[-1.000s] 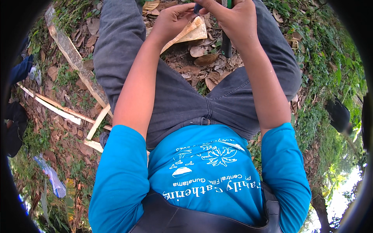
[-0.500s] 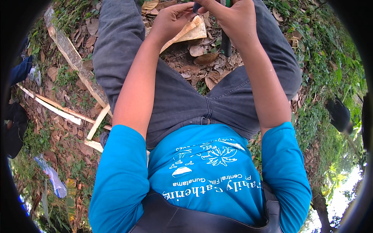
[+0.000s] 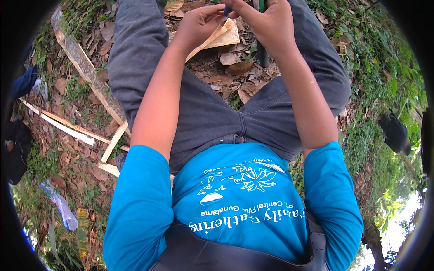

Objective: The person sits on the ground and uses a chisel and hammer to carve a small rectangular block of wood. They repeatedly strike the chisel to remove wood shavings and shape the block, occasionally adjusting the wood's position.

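Note:
Both my hands are at the top edge, partly cut off. My left hand (image 3: 201,26) is closed, its fingertips pinching a small dark blue piece (image 3: 227,11) whose kind I cannot make out. From the other side the thumb of my right hand (image 3: 270,26) reaches to that piece. My right hand is closed round a dark tool (image 3: 262,55) with a green part, its black end sticking out below the palm. The tool's other end is out of view. Beneath the hands lies a pale, flat piece of wood (image 3: 229,38), with a thin wood strip (image 3: 209,41) across it.
My legs (image 3: 140,58) are spread around the wood. Dry leaves (image 3: 239,67) cover the ground between them. At left are a bark-covered pole (image 3: 83,63), pale split strips (image 3: 68,128) and a plastic bag (image 3: 63,207). Part of another person (image 3: 28,83) shows at the far left.
My right hand has shifted slightly left, and the dark tool with it. My left hand has barely moved; both keep their hold.

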`<act>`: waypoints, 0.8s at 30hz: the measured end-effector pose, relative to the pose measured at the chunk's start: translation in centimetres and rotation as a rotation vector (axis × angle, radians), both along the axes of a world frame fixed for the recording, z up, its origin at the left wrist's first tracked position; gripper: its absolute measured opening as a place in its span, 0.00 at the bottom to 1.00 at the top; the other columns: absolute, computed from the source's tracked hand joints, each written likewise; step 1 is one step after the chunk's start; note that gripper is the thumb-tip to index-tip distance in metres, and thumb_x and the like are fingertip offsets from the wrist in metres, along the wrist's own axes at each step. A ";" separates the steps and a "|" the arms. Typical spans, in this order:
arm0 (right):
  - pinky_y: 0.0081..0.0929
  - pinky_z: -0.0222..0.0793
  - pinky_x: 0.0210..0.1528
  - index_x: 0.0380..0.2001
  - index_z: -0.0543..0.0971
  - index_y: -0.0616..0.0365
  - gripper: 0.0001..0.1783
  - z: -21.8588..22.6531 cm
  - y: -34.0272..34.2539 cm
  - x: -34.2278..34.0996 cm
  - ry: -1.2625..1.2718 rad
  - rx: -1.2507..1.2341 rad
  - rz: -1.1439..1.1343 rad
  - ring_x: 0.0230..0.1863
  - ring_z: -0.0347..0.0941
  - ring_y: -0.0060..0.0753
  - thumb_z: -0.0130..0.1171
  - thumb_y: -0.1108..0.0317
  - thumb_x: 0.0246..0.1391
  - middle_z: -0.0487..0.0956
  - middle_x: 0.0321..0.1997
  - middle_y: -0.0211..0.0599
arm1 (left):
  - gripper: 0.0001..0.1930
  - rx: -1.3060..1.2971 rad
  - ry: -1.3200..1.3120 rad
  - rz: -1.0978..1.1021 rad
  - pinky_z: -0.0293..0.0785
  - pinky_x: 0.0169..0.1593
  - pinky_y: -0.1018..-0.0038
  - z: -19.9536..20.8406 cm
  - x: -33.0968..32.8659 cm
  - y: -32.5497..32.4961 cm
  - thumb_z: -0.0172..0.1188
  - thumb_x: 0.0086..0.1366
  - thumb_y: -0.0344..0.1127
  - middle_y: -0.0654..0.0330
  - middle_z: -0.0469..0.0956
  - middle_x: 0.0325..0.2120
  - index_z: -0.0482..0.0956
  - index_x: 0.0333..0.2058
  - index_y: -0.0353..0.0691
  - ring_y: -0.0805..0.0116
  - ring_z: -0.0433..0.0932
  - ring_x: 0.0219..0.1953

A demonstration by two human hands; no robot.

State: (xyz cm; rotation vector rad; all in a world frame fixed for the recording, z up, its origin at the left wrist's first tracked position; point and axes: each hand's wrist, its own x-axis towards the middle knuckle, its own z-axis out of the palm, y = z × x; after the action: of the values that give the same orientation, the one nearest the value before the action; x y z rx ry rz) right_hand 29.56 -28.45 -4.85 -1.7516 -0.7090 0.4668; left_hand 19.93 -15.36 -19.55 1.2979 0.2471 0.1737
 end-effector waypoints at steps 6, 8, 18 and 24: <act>0.22 0.70 0.40 0.42 0.75 0.60 0.18 -0.4 -0.6 -0.2 -0.014 0.039 0.062 0.36 0.71 0.19 0.74 0.65 0.57 0.76 0.34 0.27 | 0.19 0.169 -0.117 0.130 0.77 0.48 0.77 7.9 -0.3 -1.7 0.64 0.66 0.22 0.62 0.82 0.44 0.78 0.56 0.35 0.76 0.79 0.44; 0.24 0.71 0.40 0.43 0.76 0.60 0.19 -0.1 -0.6 -0.6 -0.058 -0.008 0.068 0.36 0.72 0.19 0.75 0.65 0.55 0.77 0.33 0.29 | 0.23 0.408 -0.089 0.088 0.78 0.46 0.76 8.6 -0.7 -1.1 0.63 0.65 0.21 0.62 0.82 0.43 0.76 0.59 0.37 0.76 0.79 0.42; 0.19 0.67 0.25 0.45 0.79 0.61 0.18 3.0 -3.7 -0.9 0.175 -0.100 0.018 0.24 0.71 0.13 0.72 0.62 0.59 0.77 0.25 0.24 | 0.09 0.719 -0.096 0.073 0.80 0.43 0.77 6.5 0.2 -1.3 0.67 0.69 0.31 0.65 0.85 0.33 0.82 0.45 0.38 0.78 0.82 0.38; 0.19 0.70 0.33 0.52 0.78 0.59 0.16 6.7 -9.4 2.1 -0.119 -0.185 0.104 0.31 0.75 0.15 0.62 0.63 0.67 0.83 0.34 0.31 | 0.11 0.721 -0.066 0.038 0.80 0.43 0.74 5.8 1.0 -1.0 0.67 0.69 0.35 0.62 0.85 0.33 0.81 0.45 0.36 0.78 0.82 0.37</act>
State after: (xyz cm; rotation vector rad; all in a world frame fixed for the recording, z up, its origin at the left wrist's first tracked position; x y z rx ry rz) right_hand 31.70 -37.85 1.85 -1.9346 -0.8674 0.5164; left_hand 20.96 -16.38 -13.72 1.9983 0.1551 0.3584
